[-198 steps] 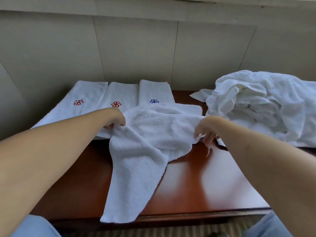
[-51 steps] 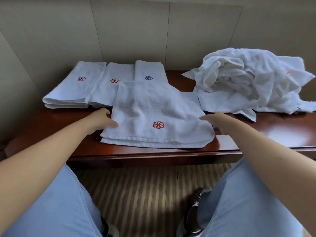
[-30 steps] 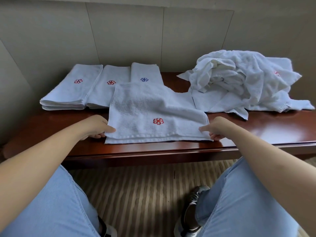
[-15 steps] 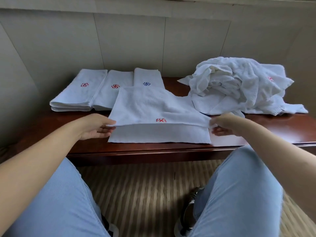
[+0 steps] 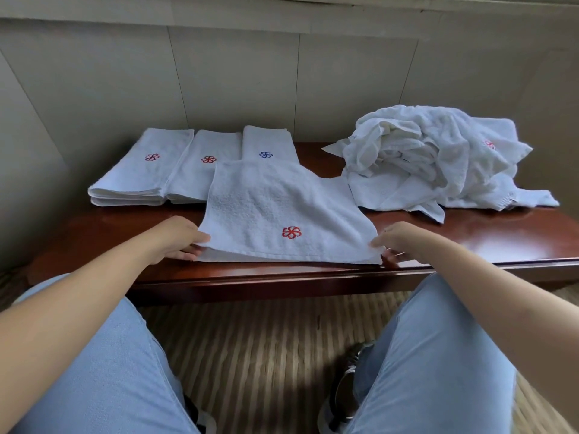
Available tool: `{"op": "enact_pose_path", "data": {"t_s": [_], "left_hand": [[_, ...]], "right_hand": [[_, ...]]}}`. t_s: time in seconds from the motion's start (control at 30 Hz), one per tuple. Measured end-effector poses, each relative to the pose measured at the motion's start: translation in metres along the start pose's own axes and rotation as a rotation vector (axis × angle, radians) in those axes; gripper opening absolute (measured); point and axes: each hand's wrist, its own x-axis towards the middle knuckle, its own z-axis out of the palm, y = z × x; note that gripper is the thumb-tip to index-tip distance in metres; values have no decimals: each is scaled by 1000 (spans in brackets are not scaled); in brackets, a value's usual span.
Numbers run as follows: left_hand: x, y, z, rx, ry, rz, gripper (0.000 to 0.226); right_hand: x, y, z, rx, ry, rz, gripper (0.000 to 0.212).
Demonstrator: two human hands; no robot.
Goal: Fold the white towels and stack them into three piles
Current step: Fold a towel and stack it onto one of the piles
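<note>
White terry towel (image 5: pixel 275 211) at frame centre, near corners pinched by left hand (image 5: pixel 178 238) and right hand (image 5: pixel 396 241), squaring edges for next fold.

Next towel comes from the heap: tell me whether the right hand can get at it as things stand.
Probably yes: bare table lies between the right hand and the heap, though it now pinches the towel corner.

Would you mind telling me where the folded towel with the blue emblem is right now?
In the head view, the towel with the blue emblem lies at the table's back, rightmost of three folded piles, beside a red-emblem pile and just behind the towel being folded.
</note>
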Motion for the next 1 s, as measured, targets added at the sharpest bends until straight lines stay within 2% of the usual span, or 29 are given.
{"op": "enact_pose_path", "data": {"t_s": [0.1,0.2,0.27,0.37,0.47,0.53,0.73,0.9,1.0], "left_hand": [[3,-6,2,132,13,34,24],[4,-11,5,330,62,126,39],[1,-10,8,420,79,162,35],[1,-8,10,368,6,135,28],[0,-5,6,356,-62,96,10],[0,-4,1,348,-99,77,8],[5,-6,-18,184,-124,-7,14],[7,-4,-24,-141,-44,-30,19],[2,16,-32,-360,20,-16,18]], "right_hand": [[1,4,4,-55,-34,-6,17],[3,7,6,-64,-58,-40,24],[3,7,7,-31,-93,-40,22],[2,4,9,20,-138,-27,18],[5,2,9,41,-117,18,18],[8,2,9,66,-115,73,21],[10,6,-1,198,-250,194,16],[11,10,-14,618,-247,182,21],[9,-5,-29,742,-229,128,20]]}}
